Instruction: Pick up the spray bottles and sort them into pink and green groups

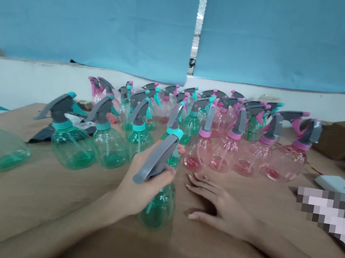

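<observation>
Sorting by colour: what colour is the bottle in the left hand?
The bottle is clear green; head view.

Both forearms [61,229] were bare as far as I could see. The slender left grip [142,185] and right grip [222,206] were bare too; the right one's fingernails [192,216] were long and pale-tipped.

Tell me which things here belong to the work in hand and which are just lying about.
In hand: green bottle, gripped at the neck by the left hand; right hand flat on the table beside it; other green bottles and pink bottles behind.
Lying about: cardboard box, white box, far right.
</observation>
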### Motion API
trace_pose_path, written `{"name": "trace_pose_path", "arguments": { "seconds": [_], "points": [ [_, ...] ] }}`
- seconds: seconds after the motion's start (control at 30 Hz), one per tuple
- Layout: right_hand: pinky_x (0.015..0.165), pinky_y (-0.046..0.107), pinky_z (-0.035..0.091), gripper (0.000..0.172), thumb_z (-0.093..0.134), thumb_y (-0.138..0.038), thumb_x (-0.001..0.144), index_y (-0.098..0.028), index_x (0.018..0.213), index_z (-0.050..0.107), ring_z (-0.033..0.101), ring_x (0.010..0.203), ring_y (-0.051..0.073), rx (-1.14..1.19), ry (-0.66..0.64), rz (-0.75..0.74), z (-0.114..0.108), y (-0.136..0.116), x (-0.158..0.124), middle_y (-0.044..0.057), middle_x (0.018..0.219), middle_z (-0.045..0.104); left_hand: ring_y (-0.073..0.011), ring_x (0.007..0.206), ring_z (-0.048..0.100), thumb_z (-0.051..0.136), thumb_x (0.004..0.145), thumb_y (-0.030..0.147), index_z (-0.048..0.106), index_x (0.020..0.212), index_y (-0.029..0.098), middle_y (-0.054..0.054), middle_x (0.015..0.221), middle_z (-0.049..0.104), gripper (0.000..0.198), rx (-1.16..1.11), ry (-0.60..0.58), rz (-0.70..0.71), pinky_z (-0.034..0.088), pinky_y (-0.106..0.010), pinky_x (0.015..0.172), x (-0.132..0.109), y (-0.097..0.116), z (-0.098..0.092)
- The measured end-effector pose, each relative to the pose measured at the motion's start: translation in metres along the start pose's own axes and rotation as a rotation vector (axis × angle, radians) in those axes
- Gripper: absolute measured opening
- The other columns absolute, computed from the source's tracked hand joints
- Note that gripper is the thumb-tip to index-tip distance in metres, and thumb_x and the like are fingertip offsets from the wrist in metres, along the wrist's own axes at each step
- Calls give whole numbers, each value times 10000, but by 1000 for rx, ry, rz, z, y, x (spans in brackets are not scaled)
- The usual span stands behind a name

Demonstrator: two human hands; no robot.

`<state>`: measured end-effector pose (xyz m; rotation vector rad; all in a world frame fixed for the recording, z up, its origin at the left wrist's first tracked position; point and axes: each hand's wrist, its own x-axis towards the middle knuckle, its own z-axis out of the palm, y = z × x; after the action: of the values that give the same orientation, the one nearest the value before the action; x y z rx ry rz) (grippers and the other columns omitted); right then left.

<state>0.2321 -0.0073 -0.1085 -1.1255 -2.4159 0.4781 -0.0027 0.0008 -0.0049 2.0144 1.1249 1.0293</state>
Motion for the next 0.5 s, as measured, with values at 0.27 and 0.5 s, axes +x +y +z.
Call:
{"name": "trace_pose_path", "arguments": {
  "seconds": [0.27,0.5],
  "points": [
    [1119,488,257,675,561,-580,820,-262,1393,397,303,1361,254,-44,-9,3,-1,-1,1,37,1463,372,-142,552,498,530,734,230,577,949,267,54,624,530,223,-32,24,-10,410,-256,525,1,5,0],
    [1120,461,266,672,540,-596,826,-238,1381,418,319,1356,235,-71,-24,2,-2,-1,2,38,1470,357,-147,551,496,522,720,209,576,974,267,57,612,531,266,-32,25,2,389,-267,533,2,7,0]
  ]
}}
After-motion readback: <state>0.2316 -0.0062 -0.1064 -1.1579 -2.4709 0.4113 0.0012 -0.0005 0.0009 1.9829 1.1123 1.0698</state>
